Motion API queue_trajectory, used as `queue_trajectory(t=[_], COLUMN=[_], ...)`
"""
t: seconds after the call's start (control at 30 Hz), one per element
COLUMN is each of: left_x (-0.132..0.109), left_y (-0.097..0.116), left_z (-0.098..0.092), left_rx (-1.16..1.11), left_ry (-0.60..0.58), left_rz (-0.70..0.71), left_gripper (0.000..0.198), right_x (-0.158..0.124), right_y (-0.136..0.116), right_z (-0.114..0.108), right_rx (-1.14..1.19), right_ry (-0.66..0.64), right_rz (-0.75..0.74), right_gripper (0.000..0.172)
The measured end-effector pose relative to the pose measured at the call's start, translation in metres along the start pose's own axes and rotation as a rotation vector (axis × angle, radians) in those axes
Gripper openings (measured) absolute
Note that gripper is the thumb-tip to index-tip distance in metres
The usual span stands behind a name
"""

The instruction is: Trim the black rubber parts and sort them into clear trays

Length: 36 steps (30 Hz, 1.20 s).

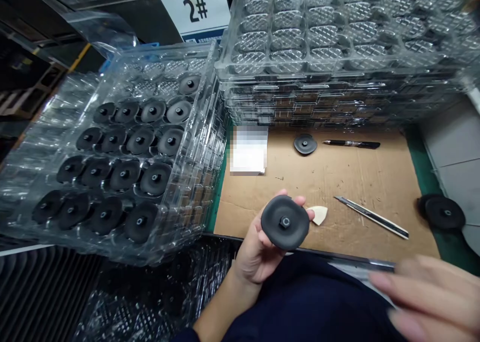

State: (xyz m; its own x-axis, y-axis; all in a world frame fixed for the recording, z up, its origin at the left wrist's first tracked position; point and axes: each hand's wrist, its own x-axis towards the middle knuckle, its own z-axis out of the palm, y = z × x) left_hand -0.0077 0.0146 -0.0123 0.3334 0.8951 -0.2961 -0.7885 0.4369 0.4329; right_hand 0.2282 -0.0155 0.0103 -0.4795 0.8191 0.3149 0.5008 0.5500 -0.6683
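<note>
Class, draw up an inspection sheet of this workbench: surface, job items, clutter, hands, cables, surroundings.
Surface: cardboard sheet over a green mat.
Job's things: black rubber disc with central hub; another disc on the cardboard; more in a clear plastic tray.
Clutter: utility knife, black craft knife, cream scrap, blurred white paper.
Hands: left hand holds the disc; right hand open, blurred.
Cables: nothing seen.
Surroundings: stacked clear trays, sign reading 2#.
</note>
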Motion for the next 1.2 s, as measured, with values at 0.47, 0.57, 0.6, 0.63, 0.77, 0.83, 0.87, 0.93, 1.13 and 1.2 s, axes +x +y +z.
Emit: queue_trajectory(t=[0.47, 0.57, 0.6, 0.63, 0.77, 0.83, 0.87, 0.93, 1.13, 1.2], left_x=[-0.004, -0.005, -0.005, -0.006, -0.008, -0.008, -0.008, -0.008, -0.006, -0.005], left_y=[-0.007, -0.009, -0.009, -0.010, -0.015, -0.019, -0.020, -0.021, -0.017, -0.018], left_z=[-0.002, 0.000, 0.001, 0.003, 0.008, 0.012, 0.014, 0.016, 0.023, 0.027], left_rx=[0.059, 0.054, 0.055, 0.055, 0.062, 0.079, 0.094, 0.129, 0.177, 0.183], left_ry=[0.079, 0.090, 0.096, 0.103, 0.120, 0.142, 0.155, 0.177, 0.226, 0.232], left_rz=[0.008, 0.007, 0.006, 0.004, -0.007, 0.009, 0.006, -0.021, 0.010, 0.005], left_gripper=[0.063, 0.062, 0.063, 0.063, 0.063, 0.063, 0.063, 0.061, 0.063, 0.055], right_x=[0.013, 0.015, 0.018, 0.022, 0.047, 0.061, 0.067, 0.077, 0.094, 0.094], right_y=[0.055, 0.053, 0.054, 0.055, 0.033, 0.009, -0.004, -0.025, -0.037, -0.035], right_z=[0.101, 0.096, 0.092, 0.086, 0.052, 0.037, 0.032, 0.027, 0.025, 0.027], right_rx=[-0.145, -0.068, -0.052, -0.040, 0.012, 0.069, 0.093, 0.136, 0.150, 0.074], right_ry=[-0.030, -0.053, -0.052, -0.045, 0.055, 0.144, 0.167, 0.137, -0.120, 0.014], right_rz=[0.293, 0.265, 0.269, 0.280, 0.363, 0.326, 0.251, 0.079, 0.000, -0.031], right_gripper=[0.025, 0.024, 0.022, 0.020, 0.023, 0.030, 0.032, 0.033, 0.024, 0.025])
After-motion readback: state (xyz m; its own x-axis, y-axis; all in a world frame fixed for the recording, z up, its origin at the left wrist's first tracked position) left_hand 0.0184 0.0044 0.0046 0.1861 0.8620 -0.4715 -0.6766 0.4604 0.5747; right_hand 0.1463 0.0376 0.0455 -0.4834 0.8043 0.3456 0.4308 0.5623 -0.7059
